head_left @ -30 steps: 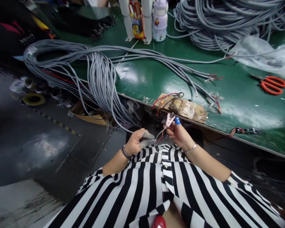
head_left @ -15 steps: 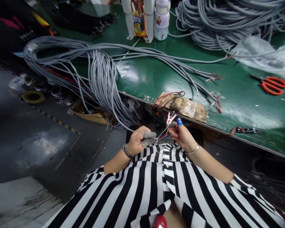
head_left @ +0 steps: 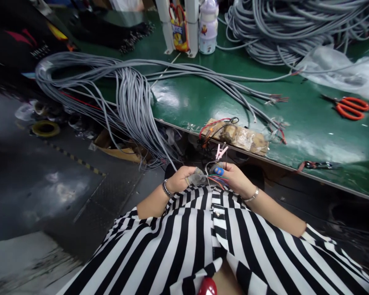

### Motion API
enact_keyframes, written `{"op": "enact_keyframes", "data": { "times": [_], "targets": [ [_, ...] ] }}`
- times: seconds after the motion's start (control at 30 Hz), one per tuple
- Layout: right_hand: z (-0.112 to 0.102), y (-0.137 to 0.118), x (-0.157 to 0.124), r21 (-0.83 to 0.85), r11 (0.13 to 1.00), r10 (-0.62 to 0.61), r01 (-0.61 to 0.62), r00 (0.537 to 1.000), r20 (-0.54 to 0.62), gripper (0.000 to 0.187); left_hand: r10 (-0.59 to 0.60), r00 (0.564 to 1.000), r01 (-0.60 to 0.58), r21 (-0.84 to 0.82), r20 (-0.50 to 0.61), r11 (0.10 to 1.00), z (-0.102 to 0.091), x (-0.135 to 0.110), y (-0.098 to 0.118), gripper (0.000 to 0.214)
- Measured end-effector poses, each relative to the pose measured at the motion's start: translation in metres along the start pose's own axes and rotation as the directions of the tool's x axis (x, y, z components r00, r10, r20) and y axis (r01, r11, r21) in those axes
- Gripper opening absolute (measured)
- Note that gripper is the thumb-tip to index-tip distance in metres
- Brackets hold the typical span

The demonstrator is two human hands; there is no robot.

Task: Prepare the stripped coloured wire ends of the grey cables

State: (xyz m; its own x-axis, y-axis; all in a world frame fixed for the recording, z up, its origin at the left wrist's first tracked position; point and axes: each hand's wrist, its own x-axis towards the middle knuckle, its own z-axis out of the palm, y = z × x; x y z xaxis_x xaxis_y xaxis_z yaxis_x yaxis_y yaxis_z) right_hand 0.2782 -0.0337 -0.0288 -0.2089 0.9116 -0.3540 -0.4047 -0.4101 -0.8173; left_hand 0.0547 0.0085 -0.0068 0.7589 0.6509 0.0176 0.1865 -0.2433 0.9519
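In front of my striped shirt, my left hand [head_left: 186, 178] is closed around the end of a grey cable [head_left: 171, 159], which runs up to the hanging bundle. Thin coloured wires [head_left: 218, 180] fan out of that cable end towards the right. My right hand [head_left: 232, 177], with a blue wrap on the thumb, pinches at the wires close to the left fingertips. A pale strand arches between the two hands. Finger covers show on both hands. Just beyond the right fingers is a pink clip [head_left: 221, 152] by the bench edge; what holds it is hard to see.
A large bundle of grey cables [head_left: 135, 96] drapes over the edge of the green bench [head_left: 184, 94]. A taped wooden block [head_left: 241, 137] lies at the edge. Orange-handled scissors [head_left: 350, 107], pliers [head_left: 318, 165], a plastic bag [head_left: 341, 69], a bottle [head_left: 208, 28] and a cable coil [head_left: 283, 32] are farther out.
My right hand has moved left and down, closer to my left hand, its thumb now folded over. The coloured wires have spread out below its fingers. My left hand still grips the cable.
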Motion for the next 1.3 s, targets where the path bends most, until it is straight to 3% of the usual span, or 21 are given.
{"op": "enact_keyframes", "data": {
  "times": [0.17, 0.3, 0.47, 0.57, 0.67, 0.77, 0.83, 0.9, 1.03, 1.13, 1.3],
  "targets": [
    [0.004, -0.004, -0.006, 0.042, 0.996, 0.076, -0.083, 0.986, 0.15, 0.047, -0.042, 0.992, 0.04, 0.018, 0.122, 0.999, 0.001, 0.016, -0.003, 0.049],
    [0.002, -0.005, -0.007, -0.03, 0.998, 0.056, -0.052, 0.987, 0.152, 0.04, -0.069, 0.98, 0.055, 0.078, 0.187, 0.995, 0.0, 0.023, -0.002, 0.045],
    [0.005, 0.0, -0.007, -0.028, 0.999, -0.045, 0.046, 0.998, 0.036, 0.038, -0.069, 0.993, 0.059, 0.109, 0.092, 0.992, 0.005, 0.025, -0.003, 0.034],
    [0.008, 0.004, -0.007, -0.004, 0.998, -0.061, 0.061, 0.998, -0.028, 0.038, 0.022, 1.0, -0.024, 0.136, 0.015, 0.99, 0.006, 0.026, -0.001, 0.029],
    [0.006, 0.004, -0.005, 0.03, 0.996, -0.075, 0.079, 0.99, -0.123, 0.04, 0.068, 0.992, -0.079, 0.102, 0.105, 0.992, 0.0, 0.025, 0.005, 0.022],
    [-0.006, -0.001, 0.003, 0.089, 0.985, -0.118, 0.148, 0.951, -0.285, 0.043, 0.012, 0.988, -0.002, -0.068, 0.154, 0.998, -0.006, 0.02, 0.008, 0.023],
    [-0.015, -0.003, 0.008, 0.131, 0.97, -0.143, 0.203, 0.919, -0.367, 0.045, -0.032, 0.997, 0.045, -0.206, 0.069, 0.978, -0.008, 0.015, 0.008, 0.024],
    [-0.023, -0.003, 0.012, 0.162, 0.963, -0.145, 0.217, 0.918, -0.368, 0.046, -0.078, 0.993, 0.045, -0.317, -0.093, 0.947, -0.006, 0.013, 0.006, 0.026],
    [-0.021, 0.0, 0.018, 0.156, 0.98, -0.093, 0.121, 0.98, -0.176, 0.053, -0.136, 0.923, -0.02, -0.397, -0.36, 0.918, 0.001, 0.019, 0.0, 0.033],
    [-0.01, -0.007, 0.024, 0.194, 0.977, -0.073, 0.085, 0.995, -0.065, 0.057, -0.155, 0.898, -0.026, -0.401, -0.413, 0.916, 0.006, 0.032, -0.001, 0.037],
    [0.001, -0.023, 0.032, 0.167, 0.983, -0.069, 0.073, 0.997, -0.029, 0.06, -0.166, 0.913, 0.015, -0.376, -0.373, 0.926, 0.01, 0.048, 0.0, 0.039]
  ]
}}
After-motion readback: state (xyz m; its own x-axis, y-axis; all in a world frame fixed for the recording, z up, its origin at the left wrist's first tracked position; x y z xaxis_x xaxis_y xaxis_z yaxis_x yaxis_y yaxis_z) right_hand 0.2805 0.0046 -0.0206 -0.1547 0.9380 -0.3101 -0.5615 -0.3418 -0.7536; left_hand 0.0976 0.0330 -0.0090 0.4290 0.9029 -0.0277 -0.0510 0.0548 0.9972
